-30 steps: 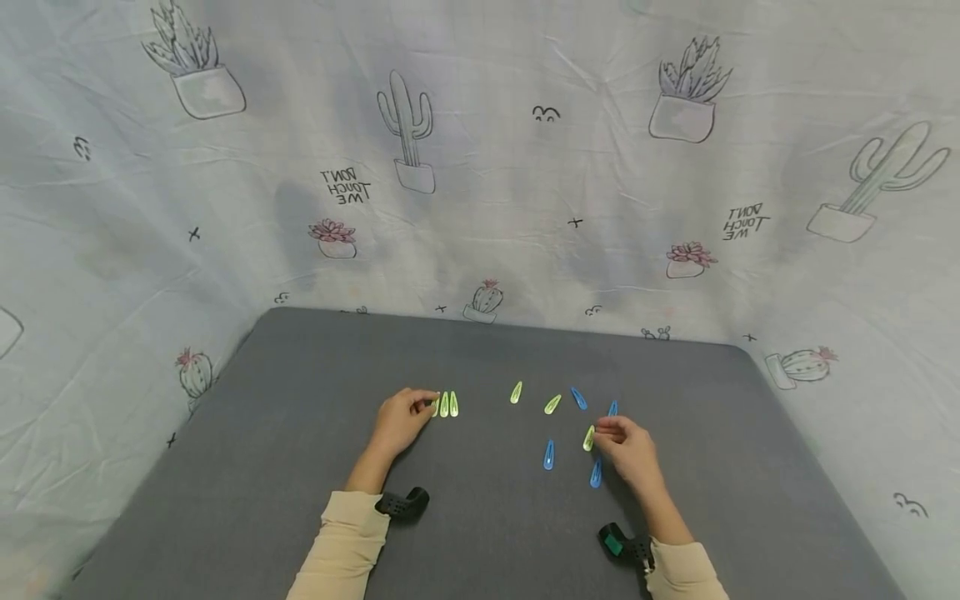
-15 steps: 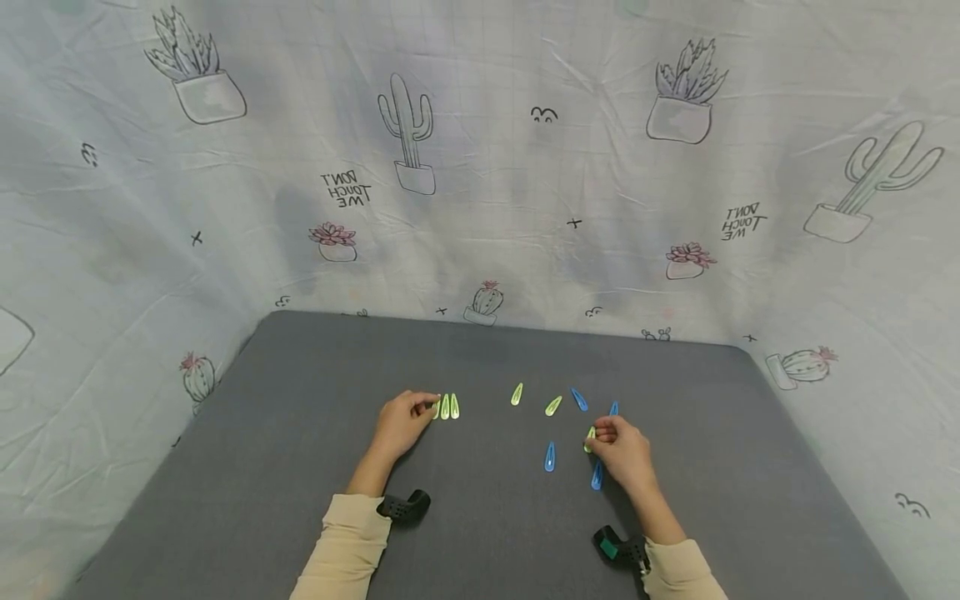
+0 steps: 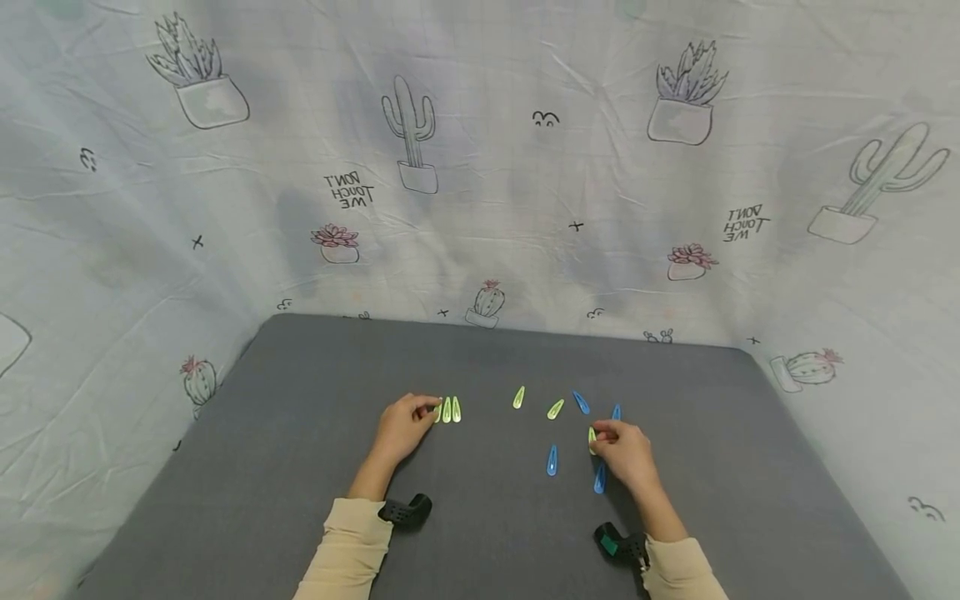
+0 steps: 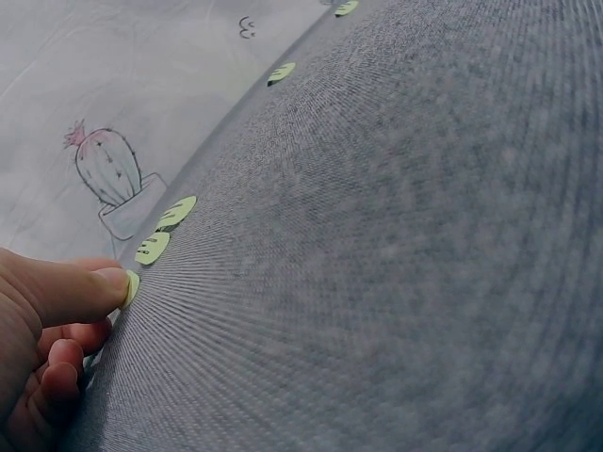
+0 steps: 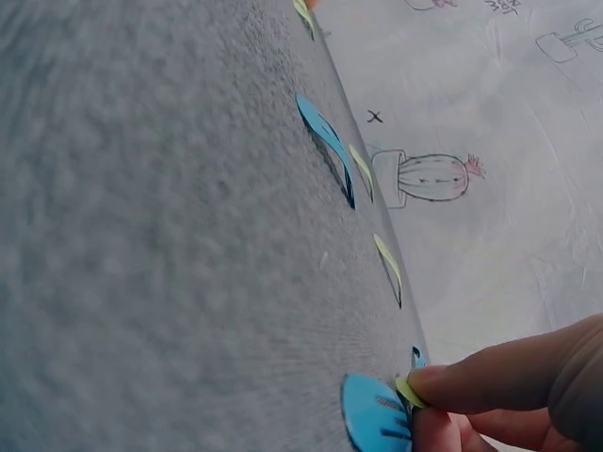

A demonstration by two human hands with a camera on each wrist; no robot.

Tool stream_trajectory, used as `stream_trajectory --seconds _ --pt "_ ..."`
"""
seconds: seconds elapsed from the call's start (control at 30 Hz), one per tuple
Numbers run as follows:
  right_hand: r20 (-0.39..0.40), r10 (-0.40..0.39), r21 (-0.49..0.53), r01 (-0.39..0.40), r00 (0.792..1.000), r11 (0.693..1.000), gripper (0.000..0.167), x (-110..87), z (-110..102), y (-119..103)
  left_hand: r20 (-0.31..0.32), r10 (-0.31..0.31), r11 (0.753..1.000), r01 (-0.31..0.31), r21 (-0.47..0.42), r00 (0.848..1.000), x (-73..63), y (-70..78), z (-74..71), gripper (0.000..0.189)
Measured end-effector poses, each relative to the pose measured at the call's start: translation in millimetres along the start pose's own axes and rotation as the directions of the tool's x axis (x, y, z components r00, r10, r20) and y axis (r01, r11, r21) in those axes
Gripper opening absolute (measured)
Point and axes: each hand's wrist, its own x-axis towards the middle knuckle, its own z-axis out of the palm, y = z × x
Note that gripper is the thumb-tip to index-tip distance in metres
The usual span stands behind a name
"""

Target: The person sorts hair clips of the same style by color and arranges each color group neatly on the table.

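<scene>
Three yellow-green snap hair clips stand side by side in a row left of centre in the head view. My left hand (image 3: 402, 427) pinches the leftmost hair clip (image 4: 132, 288) between thumb and fingertips; beside it lie the middle clip (image 3: 447, 409) and the right one (image 3: 456, 409). Over on the right, my right hand (image 3: 627, 453) pinches another yellow-green clip (image 5: 409, 392) by its edge. A blue hair clip (image 5: 373, 412) lies right beside those fingertips, and a second blue clip (image 3: 617, 412) sits just beyond the hand, partly covered by it.
Two loose yellow-green clips, one farther left (image 3: 519, 397) and one nearer the blue ones (image 3: 556, 409), lie on the grey tabletop (image 3: 480, 533). More blue clips rest at the back (image 3: 581, 402) and front (image 3: 552, 460). A cactus-print cloth (image 3: 495, 167) hangs behind the table.
My right fingers have closed in on the yellow-green clip, covering more of it, and the hand has shifted slightly left. My left hand stays at the row.
</scene>
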Motion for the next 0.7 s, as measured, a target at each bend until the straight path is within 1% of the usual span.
stream_trajectory --seconds 0.2,0.4,0.53,0.6,0.7 --pt "0.025 0.009 0.034 -0.010 1.000 0.999 0.027 -1.4 -2.0 -1.7 -0.008 0.004 1.000 -0.004 0.018 1.000 -0.7 -1.4 0.8 0.019" --pt "0.057 0.047 0.149 -0.055 0.997 0.987 0.029 -3.3 -3.0 -1.1 -0.012 0.006 1.000 -0.006 0.015 1.000 -1.3 -1.1 2.2 0.018" --pt "0.064 0.062 0.262 -0.077 0.996 0.962 0.030 -1.9 -0.4 -0.1 -0.014 0.005 1.000 -0.005 0.011 1.000 -1.7 -1.5 2.2 0.018" --pt "0.067 0.066 0.326 -0.084 0.996 0.942 0.032 -1.0 0.9 0.3 -0.013 0.003 1.000 -0.003 0.008 1.000 -1.7 -1.6 2.1 0.018" --pt "0.079 0.073 0.418 -0.100 0.994 0.903 0.033 -0.2 1.8 -0.3 -0.013 -0.002 1.000 0.002 0.006 1.000 -1.7 -1.6 2.0 0.018"
